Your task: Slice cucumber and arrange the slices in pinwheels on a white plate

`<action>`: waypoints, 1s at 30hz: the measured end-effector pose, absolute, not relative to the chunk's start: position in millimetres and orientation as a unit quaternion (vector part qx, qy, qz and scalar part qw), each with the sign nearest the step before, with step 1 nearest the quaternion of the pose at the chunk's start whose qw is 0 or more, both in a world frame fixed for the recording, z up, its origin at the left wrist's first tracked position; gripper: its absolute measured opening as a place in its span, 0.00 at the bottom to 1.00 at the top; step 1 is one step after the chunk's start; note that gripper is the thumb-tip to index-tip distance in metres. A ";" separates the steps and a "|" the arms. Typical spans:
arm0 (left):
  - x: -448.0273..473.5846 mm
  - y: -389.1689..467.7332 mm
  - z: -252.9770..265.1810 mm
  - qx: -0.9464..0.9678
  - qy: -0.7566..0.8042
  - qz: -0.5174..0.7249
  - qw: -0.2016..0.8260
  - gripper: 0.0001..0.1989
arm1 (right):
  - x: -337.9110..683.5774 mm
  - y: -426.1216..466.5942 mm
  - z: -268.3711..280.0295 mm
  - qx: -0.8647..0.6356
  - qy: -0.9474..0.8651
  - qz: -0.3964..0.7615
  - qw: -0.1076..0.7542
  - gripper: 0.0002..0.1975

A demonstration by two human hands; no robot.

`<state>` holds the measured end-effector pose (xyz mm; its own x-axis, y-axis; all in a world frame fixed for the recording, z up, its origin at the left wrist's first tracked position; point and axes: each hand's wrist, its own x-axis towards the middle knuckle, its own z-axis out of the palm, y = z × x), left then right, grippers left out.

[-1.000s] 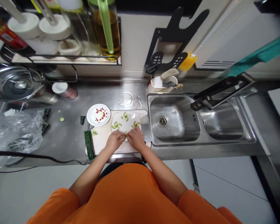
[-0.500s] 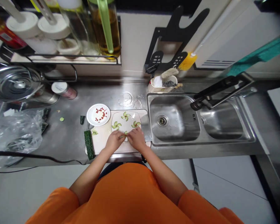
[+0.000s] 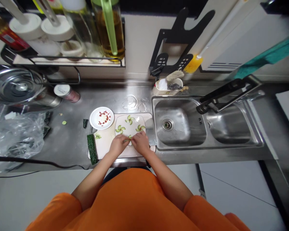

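My left hand and my right hand meet fingertip to fingertip over the near edge of a white square plate. Both are closed in a pinch on cucumber slices, which are partly hidden by the fingers. Three pinwheels of cucumber slices lie on the plate: one at the far side, one on the left and one on the right. Beneath the plate is a pale cutting board. A length of cucumber rests across its left edge, near small cucumber pieces.
A round white plate with small red bits touches the board's far left corner. To the right is a double steel sink with a black tap. Further left lie a plastic bag, a can and a steel pot.
My hands stay at the same spot on the plate, with only a slight shift of the fingertips. The view has moved very little.
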<state>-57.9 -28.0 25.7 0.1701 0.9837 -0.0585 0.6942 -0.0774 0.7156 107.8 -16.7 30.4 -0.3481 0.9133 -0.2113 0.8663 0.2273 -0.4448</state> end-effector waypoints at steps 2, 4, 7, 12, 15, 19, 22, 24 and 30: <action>-57.9 -28.3 25.7 0.696 0.603 0.232 0.314 0.03 | 106.9 -16.7 31.1 -0.567 -0.783 0.251 0.047 0.10; -58.0 -28.8 26.1 0.695 0.602 0.234 0.317 0.03 | 106.9 -17.2 32.1 -0.566 -0.783 0.252 0.047 0.10; -57.9 -29.4 26.7 0.696 0.600 0.232 0.320 0.03 | 107.8 -18.0 33.6 -0.566 -0.783 0.255 0.041 0.09; -57.3 -29.3 27.1 0.703 0.600 0.214 0.316 0.04 | 107.9 -18.4 34.4 -0.570 -0.779 0.259 0.034 0.09; -57.7 -29.2 27.0 0.701 0.600 0.213 0.321 0.04 | 107.7 -18.3 34.5 -0.575 -0.775 0.261 0.040 0.09; -58.5 -29.2 27.0 0.698 0.601 0.221 0.321 0.04 | 109.0 -19.0 34.3 -0.579 -0.769 0.266 0.050 0.08; -58.6 -29.2 27.5 0.698 0.600 0.228 0.318 0.04 | 110.1 -20.0 33.2 -0.580 -0.768 0.264 0.060 0.07; -58.4 -29.3 27.8 0.697 0.601 0.230 0.317 0.04 | 110.6 -20.5 32.3 -0.581 -0.768 0.262 0.063 0.08; -60.0 -29.1 27.5 0.706 0.598 0.234 0.298 0.04 | 112.6 -20.4 32.8 -0.582 -0.767 0.263 0.056 0.08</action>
